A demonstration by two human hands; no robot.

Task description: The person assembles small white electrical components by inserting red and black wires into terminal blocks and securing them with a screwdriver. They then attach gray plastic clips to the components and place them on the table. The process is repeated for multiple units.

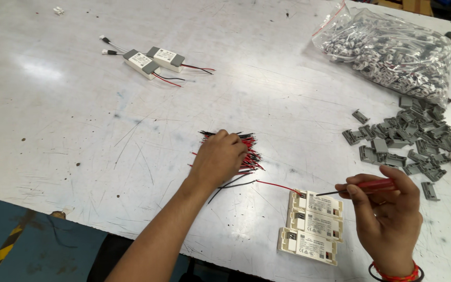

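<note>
Resting on the wires, the left hand covers the near end of the red and black pile, fingers curled down into it; whether any single wire is pinched cannot be told from this angle. The right hand is clamped on a red-handled screwdriver, its thin shaft pointing left toward the top of three white modules stacked edge to edge near the table edge. A red wire runs from the pile to that top module, ending close beside the tip. The hands are well apart.

Grey clips lie loose to the right, below a clear bag full of the same part. Two finished modules, capped and wired, sit far up the table.

Hazards from this position:
- The tip could slip off the terminal, since nothing holds the module down.
- A pull from the left hand could drag the red wire out of the module, as the wire lies nearly taut.
- The pile could spread or tangle if the hand lifts several wires at once.
- The bottom module lies near the table edge and could be nudged off.
</note>
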